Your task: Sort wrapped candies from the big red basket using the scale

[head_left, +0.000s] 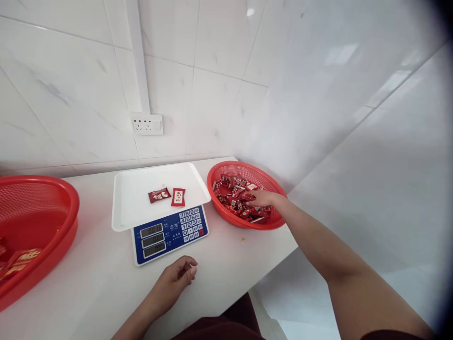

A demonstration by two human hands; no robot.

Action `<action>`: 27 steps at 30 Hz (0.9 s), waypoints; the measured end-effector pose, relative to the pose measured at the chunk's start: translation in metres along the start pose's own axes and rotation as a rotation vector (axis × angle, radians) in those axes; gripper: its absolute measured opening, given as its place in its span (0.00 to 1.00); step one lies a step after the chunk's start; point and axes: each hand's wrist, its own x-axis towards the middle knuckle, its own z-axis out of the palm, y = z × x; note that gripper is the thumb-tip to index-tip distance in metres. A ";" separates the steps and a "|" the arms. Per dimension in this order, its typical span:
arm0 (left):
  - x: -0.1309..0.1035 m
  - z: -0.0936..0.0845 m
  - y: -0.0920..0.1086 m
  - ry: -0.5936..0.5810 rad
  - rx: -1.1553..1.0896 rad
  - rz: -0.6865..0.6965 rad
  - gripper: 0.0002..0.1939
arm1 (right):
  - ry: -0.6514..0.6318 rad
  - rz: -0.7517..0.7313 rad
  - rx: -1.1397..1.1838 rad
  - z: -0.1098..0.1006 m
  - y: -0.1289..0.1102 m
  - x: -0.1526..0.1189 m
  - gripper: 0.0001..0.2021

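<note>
My right hand (262,198) reaches into the right red basket (226,215), its fingertips among many small red packets (235,191); whether it grips one is hidden. In front of the scale, my left hand (180,276) hovers over or rests on the table with its fingers curled and the thumb near the fingertips. I cannot make out anything in it. Two red packets, a darker one (159,195) and one with a pale label (178,197), lie apart on the white tray (130,189) of the blue-fronted scale (170,233).
At the left edge, a larger red basket (67,226) holds red and gold packages (21,262). A wall socket (147,124) is behind the scale. The white table (226,264) meets the tiled wall; a tiny yellowish bit (243,240) lies near the right basket.
</note>
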 end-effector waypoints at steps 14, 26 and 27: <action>0.000 0.001 0.002 -0.031 0.136 -0.014 0.20 | 0.035 -0.006 0.368 -0.012 -0.010 0.009 0.21; -0.003 0.002 0.006 -0.033 0.161 -0.025 0.17 | 0.124 0.141 0.258 0.017 0.010 0.026 0.26; -0.003 0.002 0.007 -0.032 0.162 -0.026 0.17 | 0.144 0.144 0.263 0.017 0.011 0.025 0.28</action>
